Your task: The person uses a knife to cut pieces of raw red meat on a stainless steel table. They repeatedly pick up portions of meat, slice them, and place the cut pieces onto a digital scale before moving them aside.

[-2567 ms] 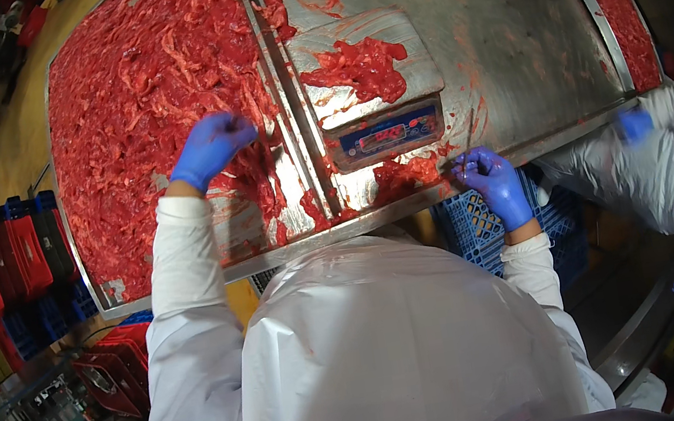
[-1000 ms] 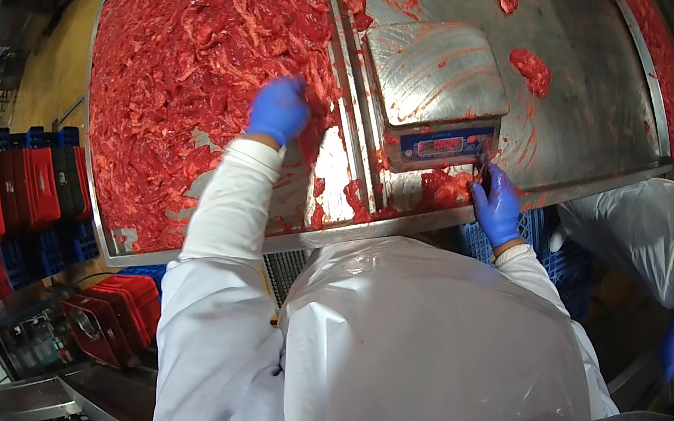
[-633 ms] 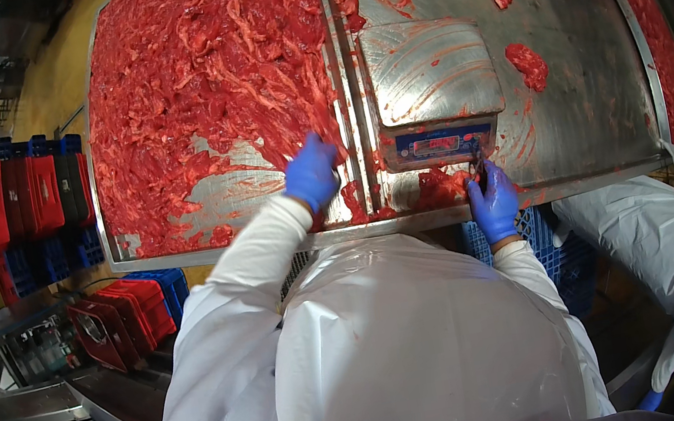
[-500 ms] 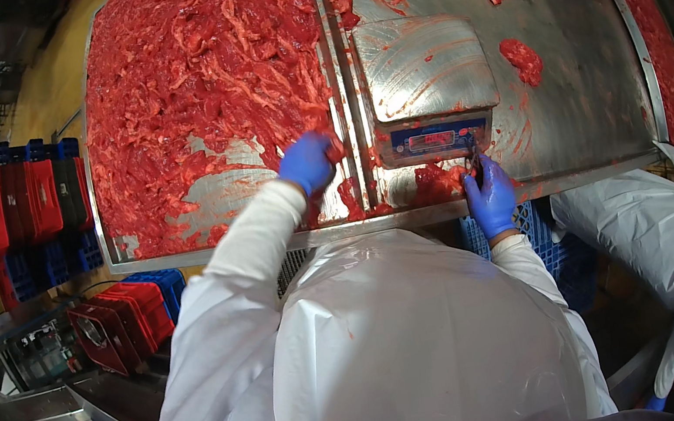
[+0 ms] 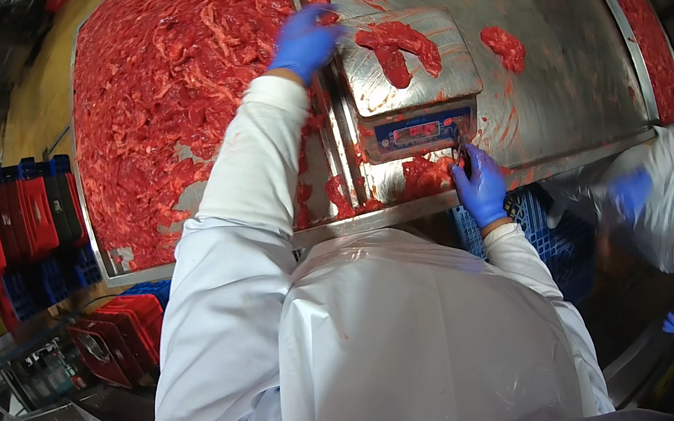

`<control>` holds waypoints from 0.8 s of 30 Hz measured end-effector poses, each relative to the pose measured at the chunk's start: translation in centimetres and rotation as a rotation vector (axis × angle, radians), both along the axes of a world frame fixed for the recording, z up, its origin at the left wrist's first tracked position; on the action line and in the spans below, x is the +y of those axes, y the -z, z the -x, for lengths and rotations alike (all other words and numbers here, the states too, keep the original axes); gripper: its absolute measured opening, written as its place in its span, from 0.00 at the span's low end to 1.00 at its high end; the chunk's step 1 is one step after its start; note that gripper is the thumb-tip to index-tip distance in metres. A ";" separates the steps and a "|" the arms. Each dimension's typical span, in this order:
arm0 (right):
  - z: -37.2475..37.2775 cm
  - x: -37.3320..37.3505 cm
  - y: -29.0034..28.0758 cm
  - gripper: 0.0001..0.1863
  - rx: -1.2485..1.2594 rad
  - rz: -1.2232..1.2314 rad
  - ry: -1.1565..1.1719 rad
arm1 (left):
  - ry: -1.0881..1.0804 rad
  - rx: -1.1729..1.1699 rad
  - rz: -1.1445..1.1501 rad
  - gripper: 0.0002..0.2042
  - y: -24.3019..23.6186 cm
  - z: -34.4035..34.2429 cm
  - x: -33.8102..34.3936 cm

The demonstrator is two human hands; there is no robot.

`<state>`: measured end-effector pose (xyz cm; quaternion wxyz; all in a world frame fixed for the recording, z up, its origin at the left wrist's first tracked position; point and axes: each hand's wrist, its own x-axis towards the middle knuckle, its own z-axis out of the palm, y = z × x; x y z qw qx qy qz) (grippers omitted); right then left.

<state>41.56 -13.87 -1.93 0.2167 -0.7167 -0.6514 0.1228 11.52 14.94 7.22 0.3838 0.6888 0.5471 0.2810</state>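
Observation:
My left hand [image 5: 304,43], in a blue glove, is beside the left edge of the scale's steel pan [image 5: 390,98]. Its fingers are stretched out, somewhat smeared by motion, and nothing shows in them. Strips of raw red meat [image 5: 394,57] lie on the pan. My right hand [image 5: 482,186], also blue-gloved, is closed on a small dark metal tool [image 5: 459,153] just below the scale's display panel [image 5: 417,132]. Red meat scraps [image 5: 426,176] lie to the left of that hand, along the front of the steel table.
A large heap of raw meat [image 5: 168,87] fills the tray on the left, behind a raised metal divider [image 5: 334,136]. Two loose pieces, one of them a meat lump [image 5: 503,49], lie right of the scale. A co-worker's gloved hand [image 5: 632,193] is at the right. Red crates [image 5: 113,330] stand left.
My left hand has moved up and right from the meat heap to the scale. Meat strips now lie on the bare pan. My right hand stays by the display. A co-worker's hand has come into view.

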 end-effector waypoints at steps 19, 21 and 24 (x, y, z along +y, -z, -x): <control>3.9 -0.8 -0.7 0.28 0.035 0.019 -0.205 | -0.165 0.368 0.119 0.16 7.3 18.7 -15.8; 3.6 -0.8 -0.6 0.27 0.030 0.027 -0.188 | -0.009 0.550 0.133 0.23 7.0 16.4 -16.3; 3.7 -0.7 -0.7 0.27 0.058 0.061 -0.171 | 0.309 0.492 0.225 0.24 5.7 10.5 -20.7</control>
